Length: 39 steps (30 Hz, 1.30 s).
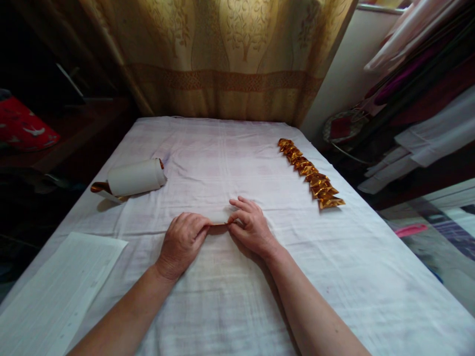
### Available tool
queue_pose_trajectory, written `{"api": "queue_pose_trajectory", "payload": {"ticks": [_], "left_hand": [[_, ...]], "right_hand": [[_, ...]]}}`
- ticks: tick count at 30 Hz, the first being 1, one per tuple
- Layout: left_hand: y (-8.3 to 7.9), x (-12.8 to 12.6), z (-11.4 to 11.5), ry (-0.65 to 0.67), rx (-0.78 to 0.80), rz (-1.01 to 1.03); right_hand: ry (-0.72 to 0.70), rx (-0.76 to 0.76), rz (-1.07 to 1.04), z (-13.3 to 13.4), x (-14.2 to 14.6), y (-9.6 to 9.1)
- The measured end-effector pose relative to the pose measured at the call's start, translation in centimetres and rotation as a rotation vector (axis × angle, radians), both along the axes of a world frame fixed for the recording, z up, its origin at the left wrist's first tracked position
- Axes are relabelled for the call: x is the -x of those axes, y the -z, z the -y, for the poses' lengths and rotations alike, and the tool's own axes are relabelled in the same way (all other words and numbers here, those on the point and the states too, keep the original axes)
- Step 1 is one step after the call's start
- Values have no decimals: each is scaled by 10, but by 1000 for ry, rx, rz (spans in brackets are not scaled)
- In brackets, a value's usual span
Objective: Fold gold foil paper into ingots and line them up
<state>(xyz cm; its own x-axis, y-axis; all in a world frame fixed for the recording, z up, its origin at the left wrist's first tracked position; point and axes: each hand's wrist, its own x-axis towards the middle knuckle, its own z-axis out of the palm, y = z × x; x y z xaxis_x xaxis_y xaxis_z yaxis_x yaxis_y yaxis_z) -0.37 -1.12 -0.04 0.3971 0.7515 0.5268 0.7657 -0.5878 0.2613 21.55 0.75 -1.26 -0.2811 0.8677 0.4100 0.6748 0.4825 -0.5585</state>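
Observation:
A small strip of paper, white on its upper face with a thin gold line along the near edge, spans the gap between my hands just above the cloth. My left hand pinches its left end between thumb and fingers. At the right end, my right hand grips it with thumb and index finger while the other fingers fan outward. My fingers cover both ends of the strip. To the right, a row of folded gold foil pieces runs diagonally across the cloth.
A white-backed roll of gold foil paper lies at the left with its loose end curling out. Lined paper sheets rest at the front left. White cloth covers the surface up to a gold curtain. Clothes hang at the right.

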Motion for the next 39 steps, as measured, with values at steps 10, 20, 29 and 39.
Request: {"api": "queue_pose_trajectory", "payload": {"ticks": [10, 20, 29, 39], "left_hand": [[1, -7, 7, 145, -1, 20], [1, 0, 1, 127, -38, 125], [-5, 5, -2, 158, 67, 140], [3, 9, -9, 111, 109, 104]], "right_hand": [[-17, -90, 209, 13, 18, -11], [-128, -101, 108, 1, -2, -4], [-153, -177, 156, -2, -7, -1], [-293, -137, 207, 10, 11, -20]]}}
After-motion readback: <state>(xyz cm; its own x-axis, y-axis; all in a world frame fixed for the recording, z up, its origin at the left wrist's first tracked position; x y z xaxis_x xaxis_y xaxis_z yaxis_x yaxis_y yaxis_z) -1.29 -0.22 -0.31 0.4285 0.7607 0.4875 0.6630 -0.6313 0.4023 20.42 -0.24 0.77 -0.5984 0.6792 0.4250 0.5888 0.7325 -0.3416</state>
